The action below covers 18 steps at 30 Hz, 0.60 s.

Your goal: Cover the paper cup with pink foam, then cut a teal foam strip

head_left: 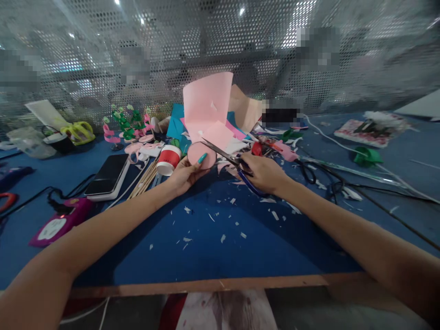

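Between the thumb and fingers of my left hand is a round pink paper disc, held upright over the table. My right hand grips a pair of scissors with dark blue handles. The blades point left and their tips reach the disc's upper right edge; whether they touch the paper I cannot tell. Behind the disc stands a curled pink paper sheet, with a smaller pink piece in front of it. A red and white paper cup lies tilted beside my left hand.
Paper scraps litter the blue table. Left are wooden sticks, a phone, a purple power bank and paper plants. Yellow tape lies farther back. Cables cross the right side. A perforated metal screen stands behind.
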Available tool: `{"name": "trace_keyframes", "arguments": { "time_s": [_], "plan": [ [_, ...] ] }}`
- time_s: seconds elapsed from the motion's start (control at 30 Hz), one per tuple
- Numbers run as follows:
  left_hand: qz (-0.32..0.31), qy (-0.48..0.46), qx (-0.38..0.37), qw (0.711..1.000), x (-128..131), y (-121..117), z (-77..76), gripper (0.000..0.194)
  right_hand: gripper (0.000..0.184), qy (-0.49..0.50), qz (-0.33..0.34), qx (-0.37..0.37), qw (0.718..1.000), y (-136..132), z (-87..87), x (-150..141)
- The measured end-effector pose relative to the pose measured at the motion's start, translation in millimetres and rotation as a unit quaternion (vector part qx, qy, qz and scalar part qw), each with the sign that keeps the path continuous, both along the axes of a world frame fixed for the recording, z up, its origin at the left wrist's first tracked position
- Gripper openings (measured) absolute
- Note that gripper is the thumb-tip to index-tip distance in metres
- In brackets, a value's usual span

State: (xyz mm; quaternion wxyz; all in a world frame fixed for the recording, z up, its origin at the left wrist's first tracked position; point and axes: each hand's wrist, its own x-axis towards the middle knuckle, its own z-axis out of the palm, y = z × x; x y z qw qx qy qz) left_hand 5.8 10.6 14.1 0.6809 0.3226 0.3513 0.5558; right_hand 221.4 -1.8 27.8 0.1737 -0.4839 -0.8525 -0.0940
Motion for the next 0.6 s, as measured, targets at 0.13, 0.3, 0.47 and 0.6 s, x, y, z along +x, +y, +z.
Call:
{"name": "trace_keyframes", "arguments": {
  "time_s": [0.13,0.3,0.47,0.6],
  "plan": [
    [-0.003,0.004,-0.004,1.0,0.3,-0.8,0.8,0.02,0.04,0.008,0.033,0.0,0.999,3.4,-3.0,1.6],
    [-0.014,-0.006,0.0,1.0,0.2,-1.6,1.1,0.021,0.039,0.016,0.056,-0.001,0.998,5.6,-5.4,3.0],
    [-0.02,-0.006,0.006,1.0,-0.2,-0.3,-1.5,0.022,0.038,0.013,0.049,-0.008,0.999,3.4,-5.0,2.1],
    [-0.014,0.0,0.005,1.0,-0.2,-0.4,-1.9,0.021,0.038,-0.006,0.033,0.002,0.999,0.8,-2.4,0.7]
  ]
}}
